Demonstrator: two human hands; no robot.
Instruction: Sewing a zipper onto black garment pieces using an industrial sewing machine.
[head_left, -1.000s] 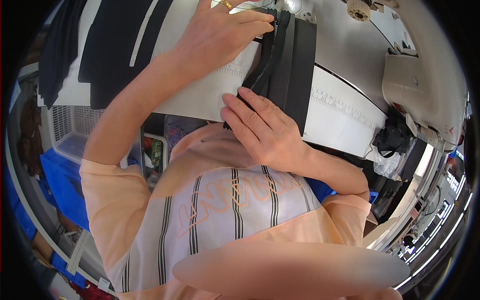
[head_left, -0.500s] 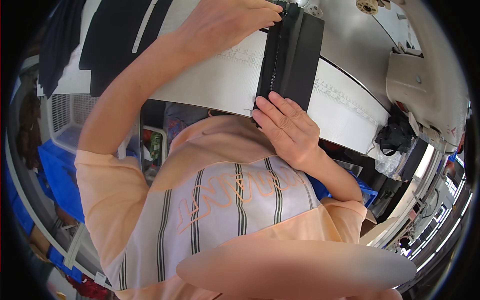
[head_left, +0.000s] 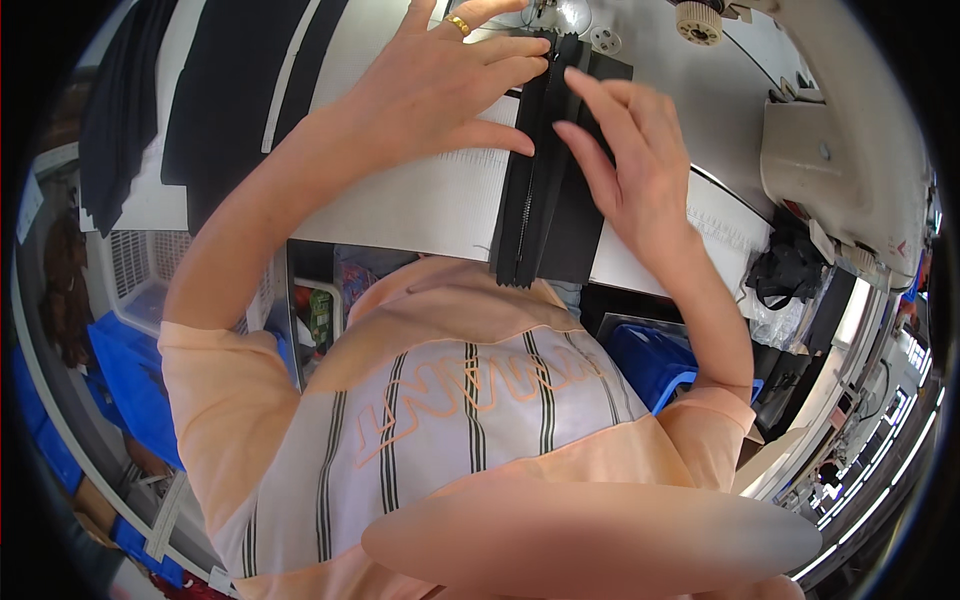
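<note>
A black zipper (head_left: 526, 210) with metal teeth lies lengthwise over a strip of black fabric (head_left: 577, 225), its near end hanging past the table's front edge. My left hand (head_left: 435, 95), a ring on one finger, is spread flat with fingertips and thumb at the zipper's left edge near its far end. Over the fabric's right side is my right hand (head_left: 640, 160), thumb and forefinger apart and pointing at the zipper, nothing held between them. Whether its fingertips touch the cloth I cannot tell.
Black fabric panels (head_left: 220, 110) lie at the left of the white table (head_left: 400, 215), which carries ruler markings. A sewing machine (head_left: 835, 150) stands at the right, beside a black bundle (head_left: 785, 270). Below are a white basket (head_left: 145, 265) and a blue bin (head_left: 640, 355).
My right hand has left the zipper's near end and moved up to its far part. My left hand has opened from a pinch and spread. The zipper and fabric have shifted slightly nearer.
</note>
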